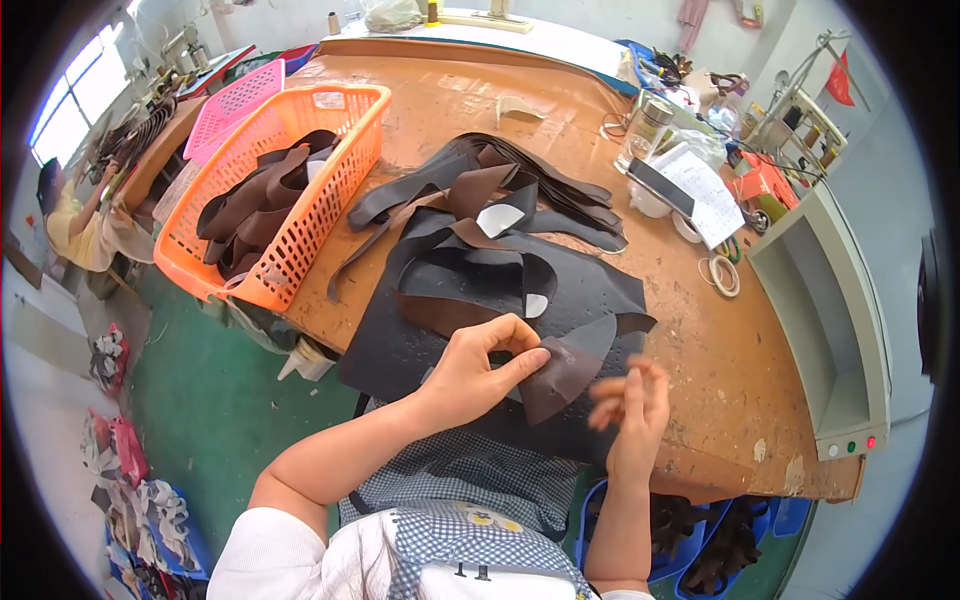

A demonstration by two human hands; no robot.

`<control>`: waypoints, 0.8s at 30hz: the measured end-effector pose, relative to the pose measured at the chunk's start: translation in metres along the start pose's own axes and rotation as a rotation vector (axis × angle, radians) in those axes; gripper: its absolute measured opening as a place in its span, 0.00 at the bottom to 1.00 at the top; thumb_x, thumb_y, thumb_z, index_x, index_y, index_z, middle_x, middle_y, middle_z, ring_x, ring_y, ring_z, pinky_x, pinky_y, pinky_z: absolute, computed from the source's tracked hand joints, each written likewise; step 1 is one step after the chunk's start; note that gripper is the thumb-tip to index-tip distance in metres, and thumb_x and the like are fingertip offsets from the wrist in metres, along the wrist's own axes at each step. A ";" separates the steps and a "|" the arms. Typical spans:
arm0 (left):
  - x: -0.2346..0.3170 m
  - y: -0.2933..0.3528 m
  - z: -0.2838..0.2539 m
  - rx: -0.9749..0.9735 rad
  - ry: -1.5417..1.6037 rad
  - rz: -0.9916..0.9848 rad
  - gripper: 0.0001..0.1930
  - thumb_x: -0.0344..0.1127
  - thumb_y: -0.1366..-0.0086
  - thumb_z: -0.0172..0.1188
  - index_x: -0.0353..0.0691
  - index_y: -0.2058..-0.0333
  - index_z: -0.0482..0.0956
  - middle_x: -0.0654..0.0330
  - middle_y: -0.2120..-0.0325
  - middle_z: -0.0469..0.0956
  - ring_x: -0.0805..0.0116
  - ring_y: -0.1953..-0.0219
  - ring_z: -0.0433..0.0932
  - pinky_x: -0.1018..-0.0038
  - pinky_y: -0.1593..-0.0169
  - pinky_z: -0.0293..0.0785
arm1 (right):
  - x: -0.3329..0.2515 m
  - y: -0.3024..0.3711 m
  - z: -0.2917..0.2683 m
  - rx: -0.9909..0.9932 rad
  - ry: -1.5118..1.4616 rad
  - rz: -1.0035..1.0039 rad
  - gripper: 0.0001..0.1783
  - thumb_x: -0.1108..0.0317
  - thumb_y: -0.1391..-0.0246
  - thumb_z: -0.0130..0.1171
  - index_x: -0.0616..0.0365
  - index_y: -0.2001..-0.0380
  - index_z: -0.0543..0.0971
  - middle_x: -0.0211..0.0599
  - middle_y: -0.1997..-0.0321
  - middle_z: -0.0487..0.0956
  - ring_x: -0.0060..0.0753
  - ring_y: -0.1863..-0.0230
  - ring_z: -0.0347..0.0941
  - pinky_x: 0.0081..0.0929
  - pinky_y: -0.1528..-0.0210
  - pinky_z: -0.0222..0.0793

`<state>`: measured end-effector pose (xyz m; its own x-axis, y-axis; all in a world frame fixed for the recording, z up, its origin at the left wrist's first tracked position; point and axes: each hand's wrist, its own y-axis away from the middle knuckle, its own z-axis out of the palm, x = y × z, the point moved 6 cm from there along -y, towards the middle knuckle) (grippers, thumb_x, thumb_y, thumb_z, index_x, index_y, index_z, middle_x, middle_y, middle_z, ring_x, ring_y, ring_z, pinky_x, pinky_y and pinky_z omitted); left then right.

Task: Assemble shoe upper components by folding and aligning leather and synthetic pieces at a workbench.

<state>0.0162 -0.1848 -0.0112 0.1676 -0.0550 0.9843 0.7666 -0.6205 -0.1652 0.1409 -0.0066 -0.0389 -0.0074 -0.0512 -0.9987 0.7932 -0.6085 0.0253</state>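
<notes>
My left hand [483,366] pinches the edge of a dark brown leather strip [562,380] between thumb and fingers. The strip's broad end hangs over a black mat [385,345] on the table. To the right of that end, my right hand [637,402] is raised with its fingers apart, holding nothing; its fingertips are a little blurred. Just beyond my left hand lies a looped black and brown leather strip [440,312] with a whitish patch [536,304]. Farther back, a pile of brown and black leather strips [540,180] spreads across the mat's far edge.
An orange plastic basket [335,195] of brown strips stands at the left, beside a pink basket [235,100]. At the right are a phone [661,188], paper [712,205], a glass jar [645,130], tape rolls [722,277] and a grey metal housing [825,320]. A co-worker [75,220] sits far left.
</notes>
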 end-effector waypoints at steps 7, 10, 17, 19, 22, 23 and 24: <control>0.013 0.016 0.015 -0.009 -0.217 0.159 0.09 0.30 0.41 0.66 0.31 0.66 0.77 0.54 0.74 0.78 0.63 0.71 0.79 0.71 0.64 0.75 | 0.019 0.066 0.048 -0.307 -0.575 0.522 0.23 0.51 0.31 0.41 0.60 0.49 0.70 0.53 0.71 0.80 0.30 0.89 0.69 0.17 0.89 0.63; 0.017 0.021 0.019 -0.006 -0.290 0.244 0.08 0.27 0.42 0.67 0.32 0.67 0.78 0.58 0.75 0.78 0.68 0.71 0.79 0.75 0.65 0.75 | 0.033 0.070 0.051 -0.328 -0.691 0.649 0.22 0.51 0.31 0.43 0.59 0.48 0.71 0.47 0.68 0.80 0.28 0.82 0.72 0.19 0.82 0.67; 0.009 0.066 -0.010 0.172 -0.295 -0.136 0.08 0.30 0.42 0.68 0.34 0.70 0.78 0.61 0.80 0.76 0.79 0.77 0.74 0.80 0.72 0.70 | 0.050 0.066 0.062 -0.202 -0.809 0.570 0.11 0.64 0.36 0.55 0.58 0.55 0.76 0.30 0.68 0.76 0.21 0.68 0.71 0.21 0.67 0.69; -0.006 0.081 -0.005 0.079 -0.205 -0.314 0.10 0.32 0.42 0.68 0.32 0.69 0.78 0.64 0.78 0.78 0.83 0.77 0.72 0.81 0.72 0.70 | 0.047 0.072 0.070 -0.237 -0.717 0.497 0.09 0.69 0.38 0.58 0.58 0.55 0.77 0.29 0.66 0.78 0.22 0.66 0.73 0.21 0.63 0.71; -0.026 0.090 -0.002 0.114 -0.138 -0.381 0.10 0.32 0.40 0.67 0.32 0.67 0.78 0.66 0.76 0.79 0.84 0.77 0.72 0.83 0.72 0.70 | 0.052 0.080 0.078 -0.240 -0.549 0.374 0.12 0.74 0.40 0.59 0.60 0.54 0.79 0.32 0.60 0.81 0.22 0.62 0.75 0.22 0.59 0.72; -0.031 0.093 -0.003 0.147 -0.005 -0.376 0.10 0.33 0.39 0.67 0.33 0.67 0.78 0.66 0.75 0.79 0.84 0.77 0.72 0.84 0.72 0.69 | 0.055 0.084 0.081 -0.239 -0.482 0.363 0.11 0.73 0.40 0.59 0.56 0.54 0.77 0.31 0.59 0.81 0.23 0.62 0.76 0.24 0.54 0.72; -0.035 0.093 -0.003 0.175 0.132 -0.365 0.10 0.33 0.39 0.67 0.33 0.67 0.77 0.66 0.75 0.79 0.83 0.77 0.73 0.85 0.72 0.69 | 0.055 0.085 0.085 -0.255 -0.480 0.367 0.11 0.73 0.40 0.59 0.56 0.54 0.77 0.31 0.59 0.81 0.23 0.62 0.76 0.24 0.54 0.72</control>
<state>0.0798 -0.2432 -0.0613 -0.2063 0.0363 0.9778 0.8567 -0.4762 0.1985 0.1564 -0.1285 -0.0882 0.0677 -0.6035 -0.7945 0.9150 -0.2799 0.2905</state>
